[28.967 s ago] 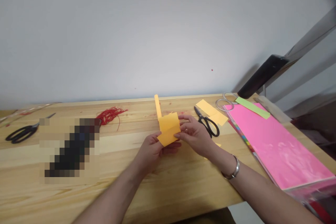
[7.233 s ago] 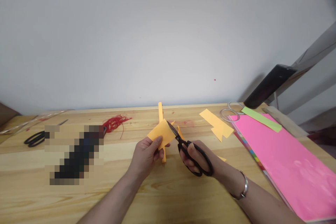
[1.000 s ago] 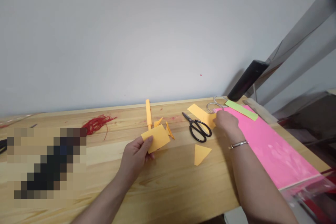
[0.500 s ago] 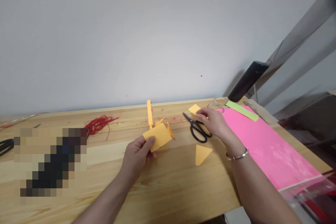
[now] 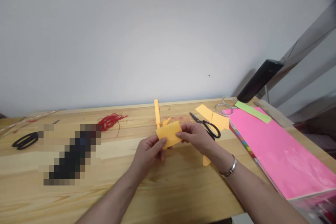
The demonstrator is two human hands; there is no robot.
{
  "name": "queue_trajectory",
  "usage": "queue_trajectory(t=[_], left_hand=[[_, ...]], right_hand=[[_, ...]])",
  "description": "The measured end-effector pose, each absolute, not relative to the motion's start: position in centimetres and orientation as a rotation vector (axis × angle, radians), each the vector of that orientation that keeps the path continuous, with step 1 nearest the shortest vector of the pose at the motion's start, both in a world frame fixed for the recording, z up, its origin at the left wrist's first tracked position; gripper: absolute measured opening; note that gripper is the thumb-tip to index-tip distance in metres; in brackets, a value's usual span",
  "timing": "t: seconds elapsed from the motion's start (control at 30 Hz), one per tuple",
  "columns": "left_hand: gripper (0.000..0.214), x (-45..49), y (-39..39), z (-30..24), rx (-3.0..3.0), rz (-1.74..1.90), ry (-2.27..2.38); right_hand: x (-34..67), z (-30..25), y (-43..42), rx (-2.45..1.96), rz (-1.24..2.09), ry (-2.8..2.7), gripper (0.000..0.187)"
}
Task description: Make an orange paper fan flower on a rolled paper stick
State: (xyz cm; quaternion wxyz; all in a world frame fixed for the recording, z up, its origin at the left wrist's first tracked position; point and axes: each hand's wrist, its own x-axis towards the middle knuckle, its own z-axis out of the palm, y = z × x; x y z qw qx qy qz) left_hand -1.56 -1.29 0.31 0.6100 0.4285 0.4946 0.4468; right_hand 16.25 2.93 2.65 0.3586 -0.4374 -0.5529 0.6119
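Just left of the black scissors (image 5: pixel 208 126), the folded orange paper (image 5: pixel 169 133) is pinched at its ends by the grip of the left hand (image 5: pixel 149 151) and right hand (image 5: pixel 196 137); an uneven pull could tear it.

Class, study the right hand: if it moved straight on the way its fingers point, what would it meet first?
The right hand points left, fingertips on the orange paper; pushing on, it would probably meet the left hand gripping the paper's other side, though depth is unclear.

Orange paper (image 5: pixel 169 133), black scissors (image 5: pixel 207 126), pink sheet (image 5: pixel 275 154), green strip (image 5: pixel 252 111), perhaps red thread (image 5: pixel 111 120).
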Motion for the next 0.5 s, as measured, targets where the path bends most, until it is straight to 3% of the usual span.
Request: queue_trajectory(t=[0.5], left_hand=[[0.026,-1.8,-1.2,-0.5,1.036,0.993,1.23]], right_hand=[[16.5,0.7,2.7,-1.186,1.508,-1.553,0.015]])
